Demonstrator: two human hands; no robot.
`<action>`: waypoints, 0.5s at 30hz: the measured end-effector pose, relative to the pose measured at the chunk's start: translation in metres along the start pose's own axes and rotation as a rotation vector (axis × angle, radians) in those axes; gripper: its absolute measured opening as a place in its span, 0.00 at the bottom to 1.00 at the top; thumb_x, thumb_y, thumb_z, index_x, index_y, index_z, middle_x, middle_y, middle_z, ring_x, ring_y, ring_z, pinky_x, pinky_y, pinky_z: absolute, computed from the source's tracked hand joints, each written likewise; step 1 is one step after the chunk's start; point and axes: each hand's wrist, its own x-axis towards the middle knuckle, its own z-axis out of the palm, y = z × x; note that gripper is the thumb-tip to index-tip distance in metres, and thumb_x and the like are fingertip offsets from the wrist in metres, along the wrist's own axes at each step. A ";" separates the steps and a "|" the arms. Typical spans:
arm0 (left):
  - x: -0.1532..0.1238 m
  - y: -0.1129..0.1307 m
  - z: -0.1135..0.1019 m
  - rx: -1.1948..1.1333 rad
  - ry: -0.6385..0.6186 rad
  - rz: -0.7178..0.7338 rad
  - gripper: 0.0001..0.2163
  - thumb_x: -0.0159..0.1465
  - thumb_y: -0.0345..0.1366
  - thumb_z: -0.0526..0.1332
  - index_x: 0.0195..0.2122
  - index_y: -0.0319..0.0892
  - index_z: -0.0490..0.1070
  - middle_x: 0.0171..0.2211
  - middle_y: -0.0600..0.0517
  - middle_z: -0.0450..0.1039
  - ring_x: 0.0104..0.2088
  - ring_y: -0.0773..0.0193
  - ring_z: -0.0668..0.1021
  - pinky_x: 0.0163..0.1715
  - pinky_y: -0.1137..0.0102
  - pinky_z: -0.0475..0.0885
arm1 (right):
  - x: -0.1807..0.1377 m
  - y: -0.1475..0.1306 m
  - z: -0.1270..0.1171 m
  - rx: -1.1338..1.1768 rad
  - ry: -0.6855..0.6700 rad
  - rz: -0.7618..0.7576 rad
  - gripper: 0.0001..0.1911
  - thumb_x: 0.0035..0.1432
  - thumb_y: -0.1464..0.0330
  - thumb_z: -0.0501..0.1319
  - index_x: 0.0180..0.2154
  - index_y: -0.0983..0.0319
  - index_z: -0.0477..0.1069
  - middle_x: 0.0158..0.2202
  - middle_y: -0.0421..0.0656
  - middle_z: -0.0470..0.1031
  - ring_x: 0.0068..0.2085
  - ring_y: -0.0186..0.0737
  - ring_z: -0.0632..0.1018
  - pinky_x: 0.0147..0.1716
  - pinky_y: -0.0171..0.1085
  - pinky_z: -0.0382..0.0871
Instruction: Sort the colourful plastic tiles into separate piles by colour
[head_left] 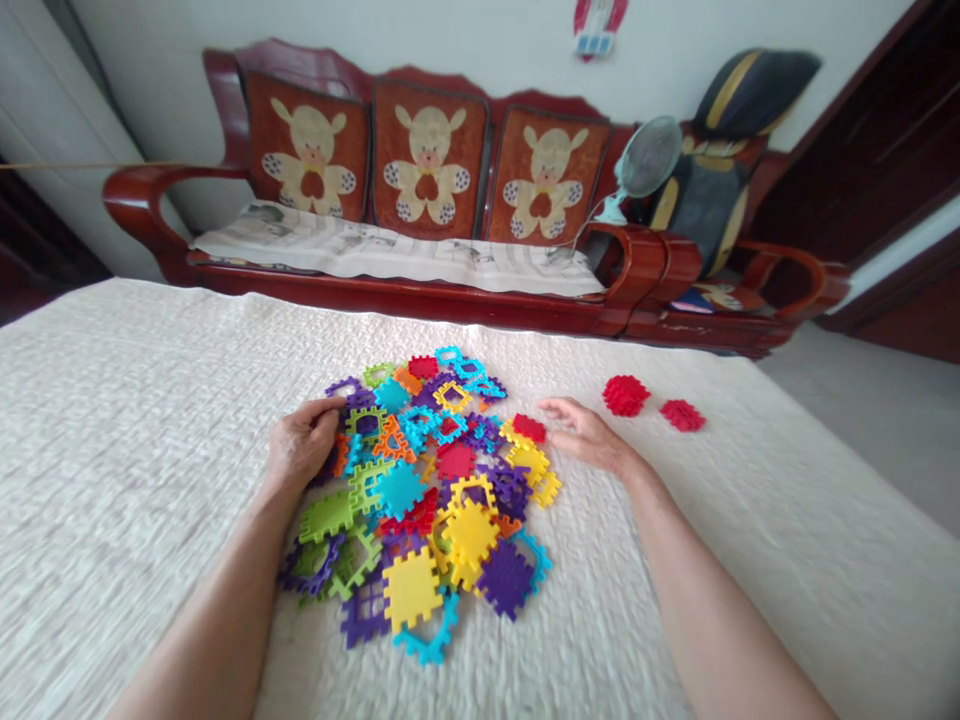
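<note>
A heap of coloured plastic interlocking tiles with notched edges lies on the white cloth, some solid and some with cut-out windows. At its left edge is my left hand, fingers curled in against purple tiles; whatever they hold is hidden. My right hand is open at the heap's right side, its fingers apart and close to a red tile lying on yellow ones. A yellow tile and a purple tile lie at the near side. Farther right are a taller red tile pile and a smaller red pile.
The white quilted cloth covers the table. Beyond its far edge stands a wooden sofa with bear-patterned cushions. A small fan and a wooden armchair are at the right.
</note>
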 end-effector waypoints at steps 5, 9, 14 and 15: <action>0.000 0.003 -0.003 0.041 -0.004 -0.025 0.16 0.58 0.43 0.57 0.43 0.46 0.80 0.30 0.56 0.79 0.27 0.65 0.75 0.33 0.72 0.72 | -0.004 -0.001 0.001 -0.038 -0.006 -0.016 0.22 0.51 0.65 0.66 0.49 0.58 0.72 0.49 0.46 0.76 0.49 0.45 0.77 0.49 0.45 0.72; 0.000 0.005 -0.005 0.066 -0.037 -0.047 0.17 0.59 0.42 0.58 0.46 0.45 0.79 0.32 0.57 0.79 0.29 0.66 0.75 0.33 0.73 0.71 | 0.000 -0.003 0.009 -0.112 -0.014 -0.062 0.20 0.50 0.66 0.68 0.47 0.60 0.73 0.46 0.45 0.75 0.46 0.42 0.77 0.48 0.43 0.72; 0.001 0.003 -0.006 0.079 -0.036 -0.077 0.17 0.56 0.43 0.59 0.45 0.47 0.79 0.26 0.58 0.77 0.27 0.65 0.75 0.28 0.73 0.68 | 0.000 0.000 0.011 -0.096 -0.011 -0.109 0.19 0.49 0.70 0.66 0.46 0.61 0.73 0.43 0.44 0.76 0.43 0.40 0.77 0.47 0.41 0.71; 0.001 0.003 -0.006 0.082 -0.030 -0.077 0.17 0.56 0.43 0.59 0.44 0.48 0.80 0.25 0.58 0.77 0.27 0.64 0.75 0.28 0.72 0.68 | 0.000 -0.001 0.011 -0.095 -0.004 -0.107 0.19 0.49 0.70 0.67 0.45 0.61 0.73 0.43 0.44 0.76 0.43 0.39 0.77 0.46 0.41 0.71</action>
